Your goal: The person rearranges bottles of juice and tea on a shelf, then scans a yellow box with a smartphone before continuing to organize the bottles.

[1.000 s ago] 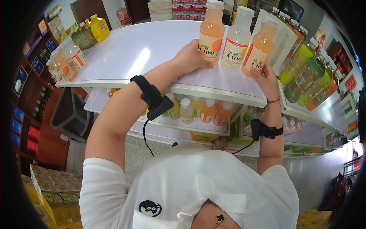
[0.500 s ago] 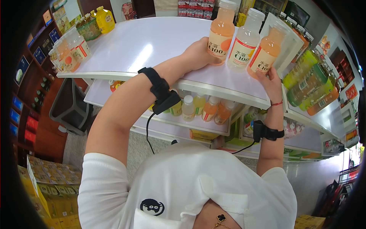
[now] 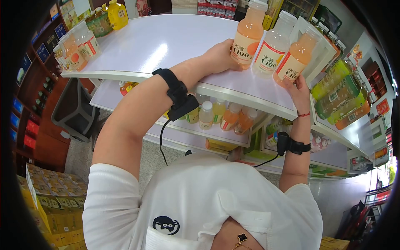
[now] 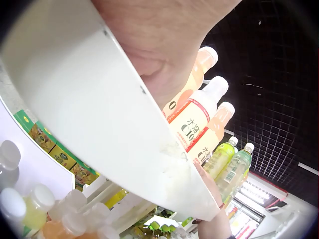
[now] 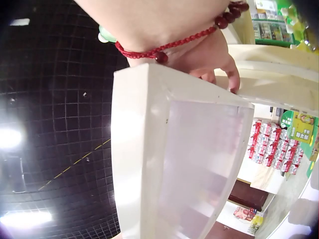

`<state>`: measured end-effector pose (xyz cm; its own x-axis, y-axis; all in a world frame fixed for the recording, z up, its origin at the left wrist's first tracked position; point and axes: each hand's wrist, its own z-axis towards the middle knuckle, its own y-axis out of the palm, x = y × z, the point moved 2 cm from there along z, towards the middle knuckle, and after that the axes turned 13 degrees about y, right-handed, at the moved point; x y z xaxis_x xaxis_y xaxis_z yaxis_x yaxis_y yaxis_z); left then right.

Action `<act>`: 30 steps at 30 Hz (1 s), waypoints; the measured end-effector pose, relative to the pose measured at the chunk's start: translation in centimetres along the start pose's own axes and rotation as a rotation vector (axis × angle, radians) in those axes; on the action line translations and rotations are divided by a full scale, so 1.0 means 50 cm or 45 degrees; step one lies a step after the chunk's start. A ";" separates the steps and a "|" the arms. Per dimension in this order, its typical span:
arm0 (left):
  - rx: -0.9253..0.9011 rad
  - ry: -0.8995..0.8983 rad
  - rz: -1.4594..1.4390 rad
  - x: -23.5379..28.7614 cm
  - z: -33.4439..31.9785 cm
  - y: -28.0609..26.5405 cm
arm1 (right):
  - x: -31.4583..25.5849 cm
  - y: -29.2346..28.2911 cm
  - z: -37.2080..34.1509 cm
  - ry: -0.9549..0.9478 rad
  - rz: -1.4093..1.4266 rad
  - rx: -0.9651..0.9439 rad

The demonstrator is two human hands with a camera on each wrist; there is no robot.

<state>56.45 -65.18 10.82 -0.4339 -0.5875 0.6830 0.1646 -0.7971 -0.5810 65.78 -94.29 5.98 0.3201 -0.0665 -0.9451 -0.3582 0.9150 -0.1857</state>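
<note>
Three juice bottles with white caps stand in a row at the counter's right end: a pinkish-orange one [image 3: 246, 37], a clear one [image 3: 263, 60] in the middle, and a second orange one [image 3: 291, 62]. My left hand [image 3: 221, 57] holds the left bottle low on its outer side, its fingers partly hidden behind the bottle. With thumb and fingers, my right hand [image 3: 299, 91] grips the lower part of the right bottle. In the left wrist view, the left hand [image 4: 159, 40] covers part of the nearest bottle. The counter edge [image 5: 132, 149] fills much of the right wrist view.
More bottles [image 3: 77, 52] stand grouped on the counter's far left, with a yellow jug [image 3: 117, 16] behind. Shrink-wrapped green bottles [image 3: 339, 93] stand on the right-hand shelf. Small bottles [image 3: 206, 116] line the shelf below. A dark chair [image 3: 77, 110] stands beyond the counter's left end.
The head view has shifted, so the bottles and hands appear farther right. Both hands stay on the same two outer bottles, and the row keeps its order.
</note>
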 end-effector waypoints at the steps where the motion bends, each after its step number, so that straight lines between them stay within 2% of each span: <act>1: -0.038 0.005 0.017 -0.006 0.002 0.000 | -0.002 0.001 -0.001 -0.001 -0.003 0.002; 11: -0.099 -0.059 -0.101 -0.010 0.002 -0.004 | -0.010 0.004 -0.007 -0.013 0.003 -0.004; 22: -0.083 0.014 0.121 -0.017 0.006 -0.003 | 0.005 -0.012 0.001 0.031 -0.051 0.006; 27: -0.089 0.057 0.108 -0.018 0.006 -0.005 | 0.000 -0.010 -0.001 0.028 -0.058 -0.002; 30: -0.117 0.033 0.119 -0.018 0.006 -0.006 | 0.001 -0.013 -0.004 0.116 -0.029 -0.002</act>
<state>57.07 -64.46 10.49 -0.4436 -0.6536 0.6132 0.1240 -0.7224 -0.6802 65.86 -94.97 5.99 0.2466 -0.1232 -0.9612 -0.3531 0.9123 -0.2075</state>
